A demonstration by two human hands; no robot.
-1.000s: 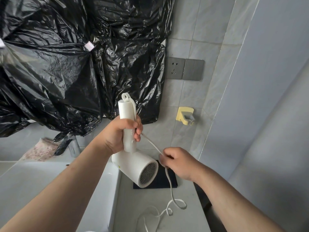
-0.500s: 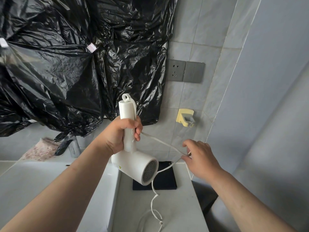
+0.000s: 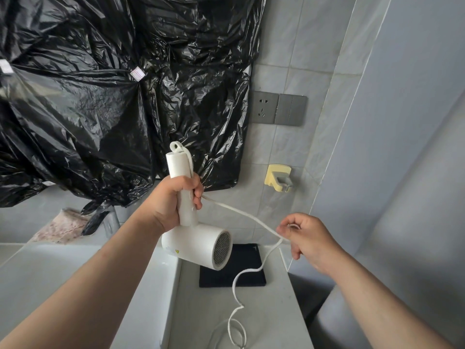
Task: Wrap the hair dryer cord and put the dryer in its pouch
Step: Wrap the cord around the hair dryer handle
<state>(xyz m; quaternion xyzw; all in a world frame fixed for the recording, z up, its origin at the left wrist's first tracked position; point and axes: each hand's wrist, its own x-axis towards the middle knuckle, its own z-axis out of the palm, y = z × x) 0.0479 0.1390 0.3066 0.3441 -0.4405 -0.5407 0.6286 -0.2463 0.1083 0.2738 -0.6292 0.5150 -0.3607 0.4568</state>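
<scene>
The black plastic sheeting (image 3: 100, 96) covered the far wall on the left and hung down close behind the dryer's handle, so there was little room on that side. To the right, the tiled wall (image 3: 289, 152) carried a grey socket plate (image 3: 279, 108) and a yellow wall clip (image 3: 278, 177), both well apart from the hands. The pale counter (image 3: 264, 311) ran near to far beneath them, ending at an edge on the right with open space beyond.

The white hair dryer (image 3: 196, 238) was held above the counter, handle up and barrel pointing down and to the right. The left hand (image 3: 173, 200) was clenched round the handle. The dark flat pouch (image 3: 241, 268), as it seemed to be, lay on the counter just beyond the barrel, apparently empty.

The cord (image 3: 239, 210) left the top of the handle, passed down under the left fingers, then ran taut to the right hand (image 3: 309, 238), which pinched it between fingertips. The slack dropped in loose curves onto the near counter.

The step in hand looked like the start of wrapping: no turns yet lay round the handle. The next move would likely call for carrying the pinched cord round the handle while keeping tension, with the circling best kept on the open right and near sides.
</scene>
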